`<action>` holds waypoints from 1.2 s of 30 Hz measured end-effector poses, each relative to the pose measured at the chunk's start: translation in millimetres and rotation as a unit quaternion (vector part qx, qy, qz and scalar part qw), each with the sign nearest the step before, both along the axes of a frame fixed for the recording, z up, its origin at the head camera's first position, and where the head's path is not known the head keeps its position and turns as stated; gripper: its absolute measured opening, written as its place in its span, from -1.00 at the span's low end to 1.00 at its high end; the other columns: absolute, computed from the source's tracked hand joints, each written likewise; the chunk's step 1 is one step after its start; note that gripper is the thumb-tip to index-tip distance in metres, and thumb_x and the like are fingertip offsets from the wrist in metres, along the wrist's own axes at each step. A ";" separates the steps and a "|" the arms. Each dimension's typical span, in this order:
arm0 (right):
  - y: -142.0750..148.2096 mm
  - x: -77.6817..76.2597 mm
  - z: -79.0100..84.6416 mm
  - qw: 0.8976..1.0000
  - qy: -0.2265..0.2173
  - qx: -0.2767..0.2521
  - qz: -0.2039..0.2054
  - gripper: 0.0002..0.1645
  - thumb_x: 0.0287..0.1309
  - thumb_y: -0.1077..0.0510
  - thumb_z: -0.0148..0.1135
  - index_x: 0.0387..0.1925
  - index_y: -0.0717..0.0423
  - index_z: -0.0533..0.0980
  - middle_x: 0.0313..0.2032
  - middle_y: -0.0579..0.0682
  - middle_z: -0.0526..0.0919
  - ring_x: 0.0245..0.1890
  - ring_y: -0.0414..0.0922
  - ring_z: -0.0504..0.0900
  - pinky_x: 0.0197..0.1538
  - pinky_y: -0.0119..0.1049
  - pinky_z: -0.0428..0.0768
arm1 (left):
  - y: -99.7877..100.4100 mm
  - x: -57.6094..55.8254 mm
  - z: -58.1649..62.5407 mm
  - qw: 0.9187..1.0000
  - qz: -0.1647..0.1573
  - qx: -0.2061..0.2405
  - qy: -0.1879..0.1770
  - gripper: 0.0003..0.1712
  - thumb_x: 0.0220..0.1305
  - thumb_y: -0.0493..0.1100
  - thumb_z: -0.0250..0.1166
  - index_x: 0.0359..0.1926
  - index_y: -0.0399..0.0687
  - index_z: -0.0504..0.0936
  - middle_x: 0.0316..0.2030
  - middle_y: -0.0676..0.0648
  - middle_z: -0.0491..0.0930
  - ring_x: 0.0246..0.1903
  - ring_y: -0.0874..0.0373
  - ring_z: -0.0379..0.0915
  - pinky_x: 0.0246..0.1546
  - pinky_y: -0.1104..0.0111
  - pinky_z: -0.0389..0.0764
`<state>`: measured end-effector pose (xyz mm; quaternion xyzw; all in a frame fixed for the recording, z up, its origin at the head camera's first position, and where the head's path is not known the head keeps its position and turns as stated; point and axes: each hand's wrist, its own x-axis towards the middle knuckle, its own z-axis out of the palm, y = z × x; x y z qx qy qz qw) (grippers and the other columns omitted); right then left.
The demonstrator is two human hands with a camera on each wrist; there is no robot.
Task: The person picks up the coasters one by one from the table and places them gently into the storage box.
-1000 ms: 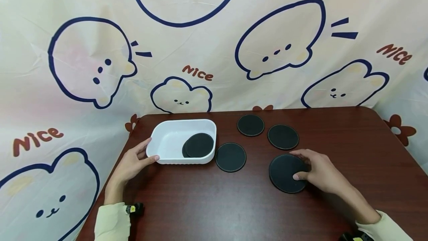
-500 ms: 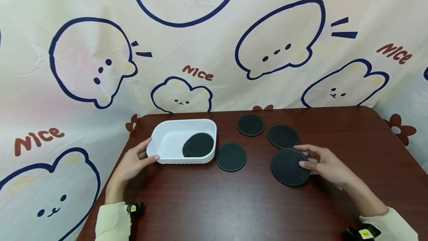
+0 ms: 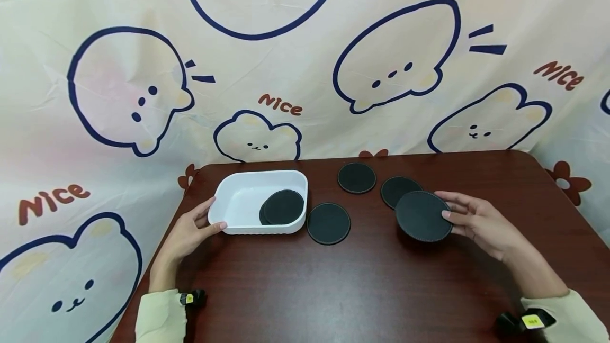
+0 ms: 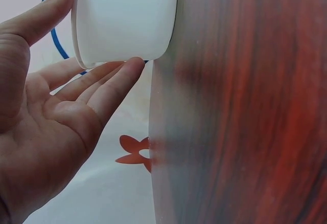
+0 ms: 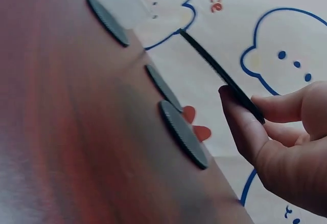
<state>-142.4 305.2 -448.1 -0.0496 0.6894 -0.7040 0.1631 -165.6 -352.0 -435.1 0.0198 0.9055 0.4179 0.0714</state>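
Black disc [image 3: 421, 217] up off the surface [image 3: 310, 290], well right of the white tray [image 3: 262, 230]! Right hand [image 3: 482, 226] is nearer, grip pinching the disc's right edge, round body, no long axis, jutting towards the tray; left hand [image 3: 187, 232] holds the tray's left end.

In the head view, the held disc [image 3: 423, 218] is hiding the 4-to-5-o'clock part of the rear disc [image 3: 396, 188], the upper disc [image 3: 284, 207] in the tray [image 3: 238, 200] is covering all but a sliver, toward 8 o'clock, of the lower disc [image 3: 262, 214], and the bottom edge is cutting off both sleeves [image 3: 159, 316], at 7 and 4 o'clock. In the left wrist view, the picture's edges are cropping the tray at 12 o'clock and the left hand [image 4: 56, 111] at 8. In the right wrist view, the tray is blurring at 11 o'clock and the right hand [image 5: 286, 137] is being cut off at 4.
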 end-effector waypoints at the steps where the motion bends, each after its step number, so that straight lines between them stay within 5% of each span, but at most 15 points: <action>1: 3.0 -1.1 1.0 1.000 0.000 -0.020 -0.003 -0.43 0.59 0.29 0.15 0.52 -0.03 0.41 0.11 -0.31 0.77 0.04 -0.28 0.81 0.03 -0.33 0.82 | -0.2 0.1 -0.2 1.000 0.001 0.000 -0.001 0.07 0.43 0.02 0.47 0.71 -0.17 0.07 0.57 -0.45 0.28 0.45 -0.35 0.44 0.34 -0.06 0.51; 10: 15.4 -12.3 10.8 0.988 -0.011 -0.153 -0.009 -0.45 0.61 0.41 -0.01 0.31 -0.16 0.62 0.15 -0.16 0.80 0.07 -0.20 0.84 0.07 -0.29 0.81 | -2.6 0.7 -2.0 1.000 0.007 0.003 -0.006 0.11 0.41 0.09 0.48 0.72 -0.15 0.05 0.55 -0.45 0.32 0.43 -0.36 0.47 0.33 -0.05 0.54; 30: 12.7 -32.3 22.0 0.981 -0.045 -0.173 -0.070 -0.57 0.58 0.35 0.12 0.22 -0.17 0.65 0.06 -0.22 0.81 0.00 -0.21 0.85 0.03 -0.30 0.81 | -3.1 -0.3 -2.5 1.000 0.007 -0.005 -0.010 0.09 0.45 0.03 0.45 0.72 -0.17 0.02 0.55 -0.47 0.29 0.44 -0.38 0.45 0.31 -0.04 0.55; 36: -2.0 -38.5 23.3 0.977 -0.054 -0.172 -0.111 -0.50 0.52 0.29 0.25 0.37 -0.09 0.54 0.02 -0.28 0.80 -0.04 -0.24 0.85 0.01 -0.33 0.81 | -2.2 0.3 -4.3 1.000 0.004 -0.010 -0.012 0.09 0.46 0.04 0.44 0.72 -0.21 0.01 0.54 -0.50 0.29 0.43 -0.40 0.45 0.30 -0.06 0.56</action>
